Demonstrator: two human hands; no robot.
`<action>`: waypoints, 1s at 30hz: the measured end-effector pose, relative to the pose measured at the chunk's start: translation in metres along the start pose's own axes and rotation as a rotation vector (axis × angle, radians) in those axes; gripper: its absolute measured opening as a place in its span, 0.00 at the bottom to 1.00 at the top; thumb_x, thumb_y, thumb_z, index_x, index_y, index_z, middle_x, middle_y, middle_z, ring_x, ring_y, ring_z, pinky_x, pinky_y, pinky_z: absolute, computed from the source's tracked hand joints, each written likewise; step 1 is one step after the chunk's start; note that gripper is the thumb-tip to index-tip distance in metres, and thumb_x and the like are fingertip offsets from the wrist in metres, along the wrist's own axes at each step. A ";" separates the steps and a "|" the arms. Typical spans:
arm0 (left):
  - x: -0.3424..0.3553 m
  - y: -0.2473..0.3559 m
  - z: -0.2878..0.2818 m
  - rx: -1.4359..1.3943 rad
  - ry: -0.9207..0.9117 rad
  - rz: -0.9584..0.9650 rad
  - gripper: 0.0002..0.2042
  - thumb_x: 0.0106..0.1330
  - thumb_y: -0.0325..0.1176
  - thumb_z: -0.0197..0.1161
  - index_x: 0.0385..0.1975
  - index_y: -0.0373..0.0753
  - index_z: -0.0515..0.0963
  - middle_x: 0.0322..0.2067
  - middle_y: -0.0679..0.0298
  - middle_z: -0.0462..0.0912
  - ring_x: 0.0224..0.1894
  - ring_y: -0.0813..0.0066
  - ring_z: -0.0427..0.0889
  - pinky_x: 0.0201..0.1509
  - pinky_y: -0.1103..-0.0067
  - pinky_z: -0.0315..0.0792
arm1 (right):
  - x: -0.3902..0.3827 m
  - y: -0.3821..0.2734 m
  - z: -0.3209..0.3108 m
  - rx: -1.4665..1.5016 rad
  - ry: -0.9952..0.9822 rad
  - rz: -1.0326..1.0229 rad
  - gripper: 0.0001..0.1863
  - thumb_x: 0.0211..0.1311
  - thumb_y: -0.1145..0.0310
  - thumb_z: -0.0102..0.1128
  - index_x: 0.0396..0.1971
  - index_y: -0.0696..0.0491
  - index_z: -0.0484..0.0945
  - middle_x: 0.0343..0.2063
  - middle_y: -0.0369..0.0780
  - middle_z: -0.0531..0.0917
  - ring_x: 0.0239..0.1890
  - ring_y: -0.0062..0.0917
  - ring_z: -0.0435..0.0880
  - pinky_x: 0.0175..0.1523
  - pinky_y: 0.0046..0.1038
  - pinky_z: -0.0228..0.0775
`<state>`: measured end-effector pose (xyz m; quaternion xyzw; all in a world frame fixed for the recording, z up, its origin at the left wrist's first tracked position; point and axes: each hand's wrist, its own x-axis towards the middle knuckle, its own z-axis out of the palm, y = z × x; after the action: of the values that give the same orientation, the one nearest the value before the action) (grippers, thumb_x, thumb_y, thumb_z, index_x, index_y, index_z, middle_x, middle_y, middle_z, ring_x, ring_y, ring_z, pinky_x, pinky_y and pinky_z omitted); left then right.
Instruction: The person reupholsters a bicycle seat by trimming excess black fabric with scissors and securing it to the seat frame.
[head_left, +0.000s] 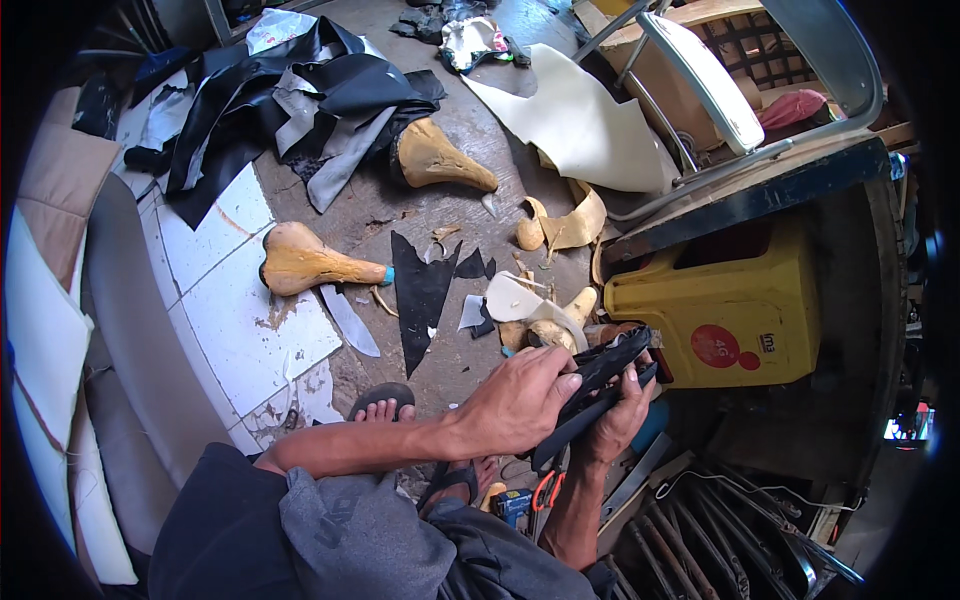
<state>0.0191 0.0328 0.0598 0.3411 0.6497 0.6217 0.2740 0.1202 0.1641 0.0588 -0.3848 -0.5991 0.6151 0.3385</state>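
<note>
Black sheet material, folded into a long black piece [603, 368], is held off the floor [450, 215] at the near right, just beside the yellow box [740, 340]. The left grip [515, 392] pinches the left side of the piece from above, thumb close to the fingers. The right grip [618, 420] clasps the opposite side, thumb pressed against the material. Whether anything lies inside the fold cannot be told.

Possible faults and causes:

1. Slippage — if one grip relaxes before the other is secure, the piece may twist or fall. The lower flap, angled toward the near left, appears the likeliest part to swing free.

2. Creasing — unequal pull between the two grips may wrinkle the material or draw it off line.

3. Foot-level contact — an orange-handled tool [556, 488] sits below the hands, near a sandalled foot [385, 403]. A careless reach downward could disturb the tool or bring its working end, not clearly visible, against skin.

4. Mix-up — a black triangular scrap [415, 300] lies to the left of the hands, among other offcuts. If the held piece drops there, similar colour could delay recovery, and loose debris could cling to it.
</note>
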 end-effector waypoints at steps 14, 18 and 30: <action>0.005 -0.006 -0.030 0.221 -0.228 -0.220 0.27 0.66 0.55 0.70 0.44 0.31 0.79 0.30 0.49 0.84 0.35 0.54 0.86 0.40 0.64 0.77 | 0.016 0.042 -0.031 0.032 -0.205 0.164 0.21 0.66 0.62 0.55 0.55 0.55 0.72 0.32 0.39 0.79 0.28 0.21 0.77 0.33 0.23 0.71; 0.005 -0.012 -0.030 0.249 -0.148 -0.299 0.30 0.68 0.60 0.63 0.49 0.34 0.78 0.38 0.48 0.87 0.43 0.53 0.88 0.46 0.64 0.79 | 0.015 0.079 -0.032 0.279 -0.527 0.249 0.29 0.64 0.60 0.61 0.63 0.56 0.70 0.48 0.42 0.82 0.47 0.27 0.84 0.54 0.28 0.80; 0.008 -0.059 -0.015 0.427 0.030 0.025 0.26 0.68 0.47 0.69 0.55 0.32 0.73 0.53 0.38 0.76 0.55 0.42 0.80 0.58 0.59 0.76 | 0.026 0.109 -0.022 -0.143 -0.344 0.064 0.21 0.65 0.67 0.59 0.56 0.56 0.76 0.47 0.39 0.80 0.49 0.27 0.78 0.54 0.28 0.72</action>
<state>-0.0034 0.0296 0.0026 0.3900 0.7664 0.4783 0.1783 0.1321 0.1919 -0.0511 -0.3161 -0.6779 0.6380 0.1832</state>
